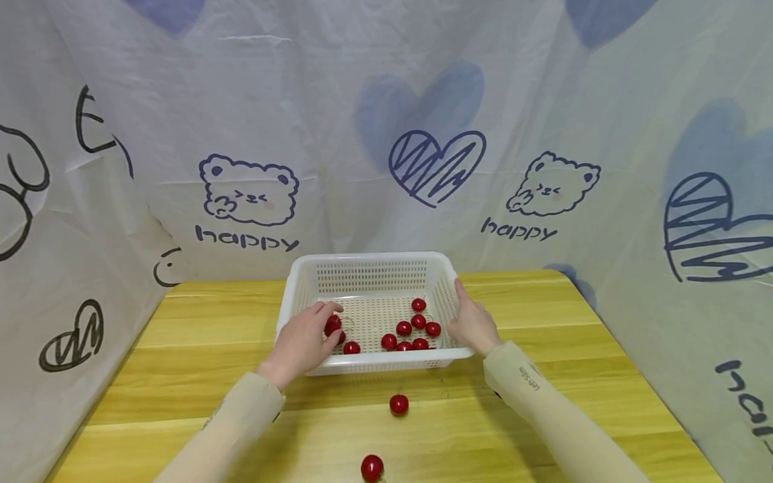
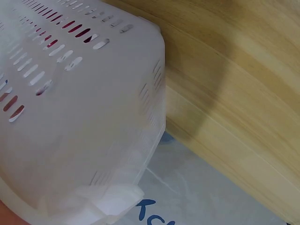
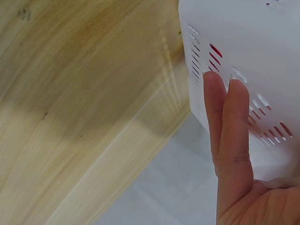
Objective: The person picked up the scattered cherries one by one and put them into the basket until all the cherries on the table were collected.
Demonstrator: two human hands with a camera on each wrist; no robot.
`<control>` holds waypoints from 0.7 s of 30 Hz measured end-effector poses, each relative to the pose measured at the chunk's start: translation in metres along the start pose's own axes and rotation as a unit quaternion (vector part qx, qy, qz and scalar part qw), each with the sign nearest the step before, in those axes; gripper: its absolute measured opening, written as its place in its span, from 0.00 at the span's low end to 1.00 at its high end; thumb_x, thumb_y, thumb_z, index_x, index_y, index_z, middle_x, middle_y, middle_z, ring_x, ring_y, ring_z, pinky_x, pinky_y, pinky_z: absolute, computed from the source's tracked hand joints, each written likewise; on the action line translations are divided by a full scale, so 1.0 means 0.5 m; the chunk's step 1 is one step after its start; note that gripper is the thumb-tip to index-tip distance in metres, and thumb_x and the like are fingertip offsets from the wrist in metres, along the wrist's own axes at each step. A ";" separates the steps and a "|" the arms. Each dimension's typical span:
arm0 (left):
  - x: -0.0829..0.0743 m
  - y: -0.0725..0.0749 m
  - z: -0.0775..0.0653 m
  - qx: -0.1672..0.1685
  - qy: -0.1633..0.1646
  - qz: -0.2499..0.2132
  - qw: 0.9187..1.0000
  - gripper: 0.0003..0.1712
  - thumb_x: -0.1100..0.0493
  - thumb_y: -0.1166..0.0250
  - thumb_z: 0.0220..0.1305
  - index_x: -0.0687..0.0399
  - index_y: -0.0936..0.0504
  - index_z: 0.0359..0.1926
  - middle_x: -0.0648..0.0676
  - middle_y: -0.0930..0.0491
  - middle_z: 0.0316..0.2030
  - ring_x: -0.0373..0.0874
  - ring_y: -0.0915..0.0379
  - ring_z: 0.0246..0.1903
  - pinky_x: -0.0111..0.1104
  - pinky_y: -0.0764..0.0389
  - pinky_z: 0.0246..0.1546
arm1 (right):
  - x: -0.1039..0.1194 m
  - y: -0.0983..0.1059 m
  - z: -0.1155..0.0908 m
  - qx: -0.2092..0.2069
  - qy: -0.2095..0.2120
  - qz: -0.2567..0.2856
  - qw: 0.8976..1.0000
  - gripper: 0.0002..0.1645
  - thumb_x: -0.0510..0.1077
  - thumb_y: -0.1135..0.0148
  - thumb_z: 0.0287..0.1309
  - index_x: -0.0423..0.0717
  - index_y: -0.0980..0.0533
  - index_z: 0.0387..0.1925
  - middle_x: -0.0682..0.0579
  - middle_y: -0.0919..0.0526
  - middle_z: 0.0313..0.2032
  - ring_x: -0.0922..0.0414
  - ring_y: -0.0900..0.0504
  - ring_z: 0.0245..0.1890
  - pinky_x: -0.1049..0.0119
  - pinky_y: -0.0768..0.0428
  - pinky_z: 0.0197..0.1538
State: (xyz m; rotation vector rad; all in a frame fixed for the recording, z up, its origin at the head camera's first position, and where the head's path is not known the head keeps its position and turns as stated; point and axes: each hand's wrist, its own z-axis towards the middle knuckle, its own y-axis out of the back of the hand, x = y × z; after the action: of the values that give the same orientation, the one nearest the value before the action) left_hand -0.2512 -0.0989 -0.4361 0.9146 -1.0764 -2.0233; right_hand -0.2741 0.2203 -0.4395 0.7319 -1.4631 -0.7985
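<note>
A white plastic basket (image 1: 362, 365) with slotted walls sits near the back edge of the wooden table. Inside it lie several red cherries (image 1: 403, 328), most towards the right side. My left hand (image 1: 302, 339) reaches over the left front rim, its thumb and fingers around a cherry (image 1: 333, 325) low in the basket. Other cherries, one of them this cherry (image 1: 351, 347), lie close to that hand. At the right end my right hand (image 1: 474, 323) grips the basket's side. In the right wrist view two fingers (image 3: 236, 117) lie straight against the outer wall.
In front of the basket, a single cherry (image 1: 399, 404) rests on the table (image 1: 531, 315). Another cherry (image 1: 372, 467) with a stem lies closer to the front. Behind and beside the table hangs a pale printed cloth (image 1: 338, 201).
</note>
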 end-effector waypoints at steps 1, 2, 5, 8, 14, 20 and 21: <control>0.000 0.000 0.000 -0.002 -0.002 0.001 1.000 0.19 0.57 0.36 0.58 0.54 0.24 0.50 0.53 0.22 0.42 0.48 0.24 0.38 0.44 0.22 0.39 | 0.001 0.000 -0.001 0.000 0.000 0.001 1.000 0.63 0.30 0.40 0.40 0.51 0.62 0.74 0.35 0.21 0.45 0.52 0.22 0.22 0.64 0.23 0.21; 0.000 0.000 0.000 -0.003 -0.003 0.002 1.000 0.19 0.57 0.36 0.58 0.54 0.24 0.50 0.53 0.22 0.41 0.48 0.24 0.37 0.44 0.22 0.39 | 0.001 0.000 -0.001 0.000 0.000 0.002 1.000 0.63 0.30 0.40 0.41 0.51 0.62 0.74 0.35 0.21 0.45 0.52 0.22 0.22 0.64 0.23 0.21; 0.002 -0.001 -0.001 -0.009 -0.009 0.006 1.000 0.17 0.57 0.37 0.58 0.55 0.24 0.49 0.52 0.23 0.39 0.47 0.25 0.35 0.43 0.22 0.37 | 0.001 0.001 0.000 0.003 -0.001 0.006 1.000 0.63 0.29 0.40 0.41 0.51 0.63 0.74 0.34 0.21 0.46 0.52 0.22 0.21 0.64 0.23 0.21; 0.003 -0.002 -0.001 -0.014 -0.016 0.010 1.000 0.17 0.57 0.38 0.59 0.55 0.24 0.49 0.51 0.23 0.39 0.46 0.25 0.35 0.42 0.22 0.36 | 0.000 0.001 0.001 0.005 -0.003 0.013 1.000 0.63 0.29 0.40 0.41 0.52 0.63 0.74 0.34 0.22 0.47 0.52 0.22 0.21 0.65 0.23 0.20; 0.002 -0.001 -0.001 -0.037 -0.040 0.019 0.998 0.15 0.58 0.40 0.60 0.55 0.23 0.48 0.52 0.22 0.40 0.46 0.25 0.36 0.42 0.23 0.38 | 0.001 0.000 0.000 0.006 -0.002 0.018 1.000 0.63 0.29 0.40 0.41 0.52 0.63 0.74 0.34 0.21 0.46 0.53 0.22 0.21 0.65 0.23 0.20; -0.003 0.001 -0.002 -0.065 -0.068 0.025 0.995 0.14 0.60 0.39 0.58 0.55 0.22 0.46 0.52 0.22 0.41 0.47 0.25 0.36 0.42 0.23 0.37 | 0.001 0.002 -0.001 0.003 0.001 0.009 1.000 0.63 0.29 0.40 0.41 0.51 0.63 0.74 0.35 0.21 0.45 0.53 0.22 0.21 0.64 0.23 0.21; -0.004 0.002 -0.002 -0.069 -0.072 0.026 0.995 0.14 0.61 0.39 0.57 0.56 0.22 0.45 0.52 0.22 0.41 0.47 0.25 0.36 0.42 0.23 0.37 | 0.001 0.002 -0.001 0.003 0.000 0.007 1.000 0.63 0.29 0.40 0.41 0.51 0.63 0.74 0.35 0.21 0.44 0.53 0.22 0.20 0.64 0.23 0.21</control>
State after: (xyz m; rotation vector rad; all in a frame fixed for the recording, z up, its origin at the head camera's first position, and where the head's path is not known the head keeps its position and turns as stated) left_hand -0.2490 -0.0981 -0.4353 0.6711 -1.0116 -2.1171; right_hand -0.2738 0.2205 -0.4383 0.7250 -1.4689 -0.7831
